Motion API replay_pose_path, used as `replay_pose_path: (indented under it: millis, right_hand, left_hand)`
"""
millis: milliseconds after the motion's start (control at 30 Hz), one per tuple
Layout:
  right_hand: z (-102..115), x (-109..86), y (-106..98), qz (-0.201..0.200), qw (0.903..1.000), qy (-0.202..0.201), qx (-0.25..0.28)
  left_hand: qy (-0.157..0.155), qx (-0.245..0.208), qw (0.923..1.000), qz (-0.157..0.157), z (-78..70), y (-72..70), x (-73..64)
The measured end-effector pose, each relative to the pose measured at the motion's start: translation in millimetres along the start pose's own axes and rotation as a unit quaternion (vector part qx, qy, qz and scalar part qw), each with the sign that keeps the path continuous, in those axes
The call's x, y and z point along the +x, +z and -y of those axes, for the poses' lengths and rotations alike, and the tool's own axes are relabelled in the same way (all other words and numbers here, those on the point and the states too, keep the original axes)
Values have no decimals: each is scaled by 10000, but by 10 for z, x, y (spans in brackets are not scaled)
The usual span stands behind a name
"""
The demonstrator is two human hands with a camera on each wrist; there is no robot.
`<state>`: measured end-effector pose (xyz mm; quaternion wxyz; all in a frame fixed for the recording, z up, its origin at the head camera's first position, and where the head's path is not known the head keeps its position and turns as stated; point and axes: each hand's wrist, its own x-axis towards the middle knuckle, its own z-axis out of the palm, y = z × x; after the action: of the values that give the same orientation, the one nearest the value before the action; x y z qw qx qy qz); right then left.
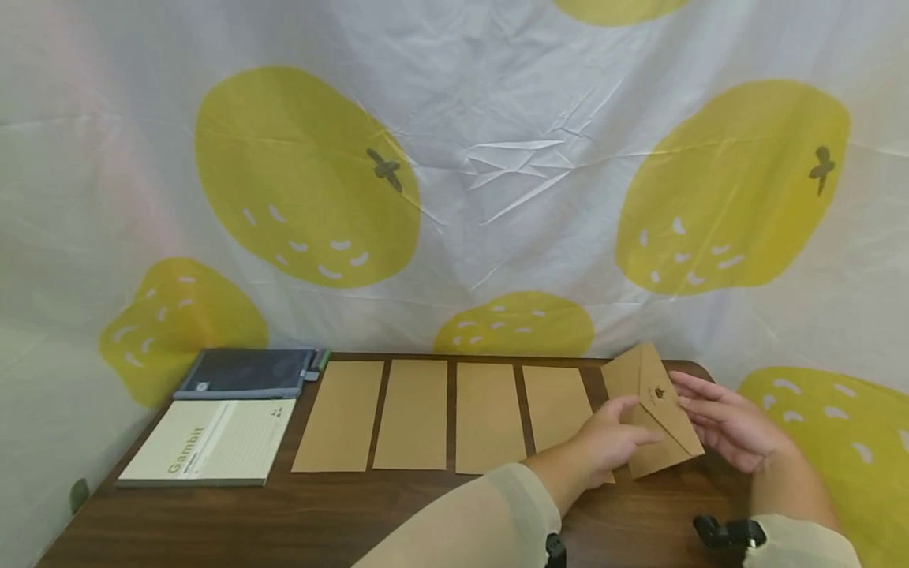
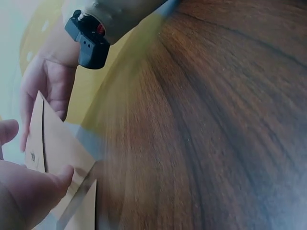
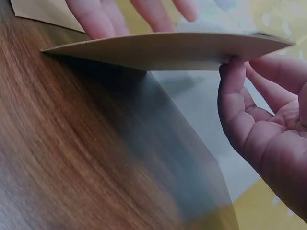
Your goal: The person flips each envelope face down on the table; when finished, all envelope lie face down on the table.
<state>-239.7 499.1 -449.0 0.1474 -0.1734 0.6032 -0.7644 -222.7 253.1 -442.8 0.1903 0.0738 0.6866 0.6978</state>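
Observation:
In the head view a brown kraft envelope (image 1: 656,410) with a pointed flap and a small dark print lies tilted at the right end of the table. My right hand (image 1: 731,426) holds its right edge. The right wrist view shows a curled right finger against the underside of the lifted envelope (image 3: 168,50). My left hand (image 1: 611,438) is over the envelope's left part, fingers spread; in the right wrist view its fingers (image 3: 153,14) are at the upper face. The left wrist view shows the left thumb (image 2: 60,179) in front of the flap side.
Several brown envelopes (image 1: 415,414) lie side by side, flat, to the left on the dark wooden table (image 1: 298,521). Farther left are a cream notebook (image 1: 206,442) marked "Gambit" and a dark zip pouch (image 1: 245,372). A fruit-print curtain (image 1: 511,237) hangs along the back edge.

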Motion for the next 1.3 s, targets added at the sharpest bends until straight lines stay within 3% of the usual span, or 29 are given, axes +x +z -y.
replay_pose_path:
  millis: [300,533,633,800,967,1100,1300]
  right_hand:
    - [113,-2,96,-35,9977,515,-433]
    - [175,58,213,342,9953,630,-654]
    - [164,71,243,343,9953,623,-659]
    - [122,76,208,233,9940,837,-670]
    - [88,50,117,89,9920,1206,-375]
    - [60,14,32,112,9914,1298,153]
    - [28,-28,-46,158,9892,1278,699]
  left_hand:
    - [-20,-672,9970,390,-72,75,-21]
    - [-1,-672,9968,429,-129,81,-50]
    - [19,-641,9970,427,-147,81,-76]
    - [101,-346,9992,150,-161,62,-95]
    - [345,14,9993,-140,-152,-6,-68]
    - [508,-20,9985,-221,-139,-66,-45]
    - [488,-162,9981,-353,-101,-114,-36]
